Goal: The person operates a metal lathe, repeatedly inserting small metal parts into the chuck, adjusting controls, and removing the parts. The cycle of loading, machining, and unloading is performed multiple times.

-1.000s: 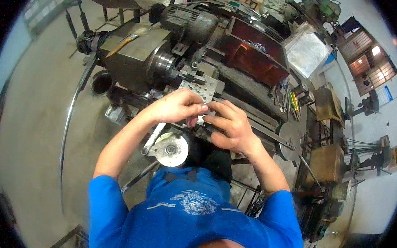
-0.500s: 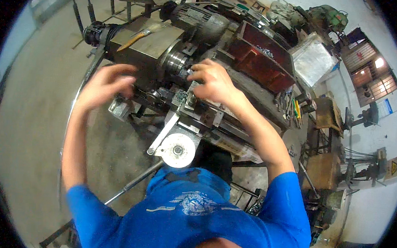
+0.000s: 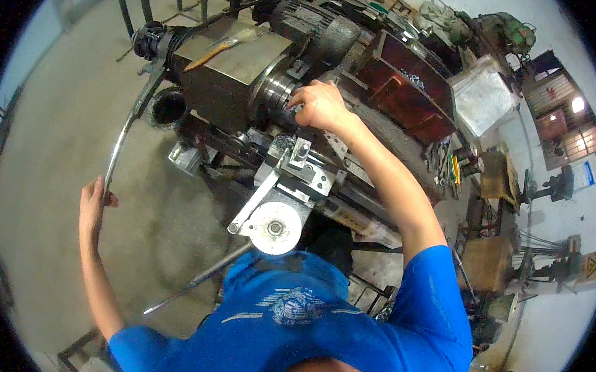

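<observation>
My left hand [image 3: 93, 207] is closed round the lower end of a long metal lever [image 3: 120, 139], which slants up to the left end of a lathe's headstock [image 3: 226, 84]. My right hand [image 3: 322, 106] is at the front of the round steel chuck [image 3: 276, 92], its fingers curled and pinched together. Whatever lies between those fingertips is hidden from view. Below the chuck sits the tool post [image 3: 301, 156] on its slide, with metal chips around it. Nearer my body are a flat bar handle [image 3: 253, 204] and a pale round dial [image 3: 275, 228].
A wooden-handled brush [image 3: 214, 52] lies on top of the headstock, and a motor [image 3: 313, 30] stands behind it. At the back right is a dark red bin [image 3: 401, 87] with small metal parts. Hand tools [image 3: 444, 163] lie beside it. A long rod [image 3: 199, 278] juts out near my waist.
My left hand has moved down and outward from beside the headstock and closed on the lever. My right hand stays at the chuck, its fingers drawn closer together.
</observation>
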{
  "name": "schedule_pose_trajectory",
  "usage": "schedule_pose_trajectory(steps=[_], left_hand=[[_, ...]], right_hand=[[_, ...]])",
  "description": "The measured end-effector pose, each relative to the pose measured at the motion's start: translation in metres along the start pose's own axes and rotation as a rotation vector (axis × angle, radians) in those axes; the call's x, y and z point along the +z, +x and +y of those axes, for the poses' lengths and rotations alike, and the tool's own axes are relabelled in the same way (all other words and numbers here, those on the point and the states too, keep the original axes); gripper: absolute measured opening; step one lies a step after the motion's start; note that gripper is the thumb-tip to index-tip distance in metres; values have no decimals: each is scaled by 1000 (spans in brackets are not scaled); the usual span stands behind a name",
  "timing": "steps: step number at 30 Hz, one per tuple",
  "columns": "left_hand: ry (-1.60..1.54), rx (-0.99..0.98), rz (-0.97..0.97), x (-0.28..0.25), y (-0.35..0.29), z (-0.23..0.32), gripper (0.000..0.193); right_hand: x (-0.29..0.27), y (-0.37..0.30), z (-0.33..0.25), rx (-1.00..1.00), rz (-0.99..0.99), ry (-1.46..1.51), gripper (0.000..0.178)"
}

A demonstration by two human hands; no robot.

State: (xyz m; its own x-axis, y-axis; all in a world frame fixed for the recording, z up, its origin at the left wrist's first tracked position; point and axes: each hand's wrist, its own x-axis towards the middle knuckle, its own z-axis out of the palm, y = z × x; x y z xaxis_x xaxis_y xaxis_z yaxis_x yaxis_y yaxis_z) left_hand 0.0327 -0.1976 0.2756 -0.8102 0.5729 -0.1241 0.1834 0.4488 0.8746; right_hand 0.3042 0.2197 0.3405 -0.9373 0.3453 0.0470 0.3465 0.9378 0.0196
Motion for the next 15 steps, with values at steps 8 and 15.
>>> schedule_pose_trajectory(steps=[8,15], left_hand=[[865,271,158,11,7,3,27],[1419,412,308,-108,129,-62,11]], right_hand=[[-1,11,0,-53,-51,52,34],[-4,6,-2,-41,-15,4,35]])
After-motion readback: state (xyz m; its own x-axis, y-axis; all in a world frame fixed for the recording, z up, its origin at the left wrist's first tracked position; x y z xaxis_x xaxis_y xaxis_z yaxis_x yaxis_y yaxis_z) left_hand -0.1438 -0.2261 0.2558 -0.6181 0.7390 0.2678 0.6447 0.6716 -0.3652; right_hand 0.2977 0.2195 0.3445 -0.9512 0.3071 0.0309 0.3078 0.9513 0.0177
